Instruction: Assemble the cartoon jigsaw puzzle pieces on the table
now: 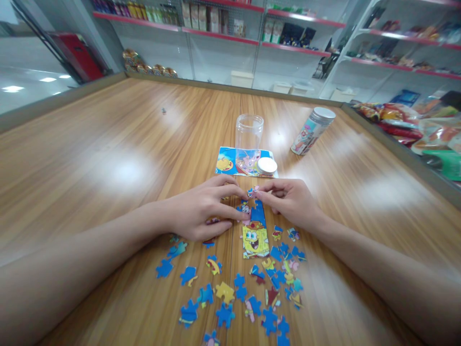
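A partly joined jigsaw (255, 239), with a yellow cartoon face below a blue strip, lies on the table in front of me. My right hand (291, 201) pinches a small puzzle piece (251, 192) between thumb and index finger at the strip's top end. From the left, my left hand (205, 209) reaches over with its fingers spread. Its index fingertip is close to that piece, and another fingertip rests by a pink piece (245, 210) beside the strip. Some pieces are partly hidden under the left hand. Loose blue pieces (225, 315) and yellow ones (225, 291) are scattered nearer to me.
Beyond my hands, a clear jar (249, 132) and a white lid (267, 166) stand on a picture sheet (225, 161). A capped canister (312, 130) stands at the right. Snack packets (406, 122) lie past the table's right edge; shelves (223, 34) line the back.
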Available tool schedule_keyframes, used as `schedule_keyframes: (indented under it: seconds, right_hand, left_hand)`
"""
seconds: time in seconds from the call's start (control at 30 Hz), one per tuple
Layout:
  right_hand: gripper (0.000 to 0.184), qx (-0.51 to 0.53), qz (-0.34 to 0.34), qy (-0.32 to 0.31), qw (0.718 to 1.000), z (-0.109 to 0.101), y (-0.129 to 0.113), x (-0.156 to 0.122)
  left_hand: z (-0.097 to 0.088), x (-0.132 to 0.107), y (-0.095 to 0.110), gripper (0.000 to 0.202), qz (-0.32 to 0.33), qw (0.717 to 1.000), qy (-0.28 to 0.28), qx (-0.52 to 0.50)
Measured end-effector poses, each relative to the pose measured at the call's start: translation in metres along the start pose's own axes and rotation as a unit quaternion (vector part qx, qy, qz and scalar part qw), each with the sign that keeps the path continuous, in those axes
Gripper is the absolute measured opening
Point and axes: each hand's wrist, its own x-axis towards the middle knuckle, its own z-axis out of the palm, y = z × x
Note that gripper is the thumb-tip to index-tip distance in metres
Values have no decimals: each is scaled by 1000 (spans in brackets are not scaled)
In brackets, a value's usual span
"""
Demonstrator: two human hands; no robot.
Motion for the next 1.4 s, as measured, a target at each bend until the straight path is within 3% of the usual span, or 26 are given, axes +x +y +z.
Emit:
schedule_keyframes:
  seconds: [0.2, 0.53, 0.7, 0.87, 1.23, 1.4]
  right_hand:
    - [29, 7, -22, 25, 999, 1, -1, 0]
    - [21, -20, -32, 2, 999, 0, 7, -1]
    - [24, -128, -130, 35, 982, 1, 3, 1]
    - [31, -234, -233, 0, 944, 5, 5, 4]
    - [12, -225, -303, 3, 926, 5, 12, 12]
    - [10, -217, -314, 50, 923, 4, 4, 10]
  left_hand:
    - [0, 1, -1, 37, -4, 1000, 4, -14]
    - [-1, 0, 0, 38, -8, 1000, -3, -13]
    - [1, -2, -4, 36, -21, 999, 32, -36]
    - [3, -5, -9, 33, -52, 996, 62, -40]
    - [-1, -2, -5, 38, 2, 999, 40, 14]
    - [-1, -2, -5, 40, 8, 999, 31, 15]
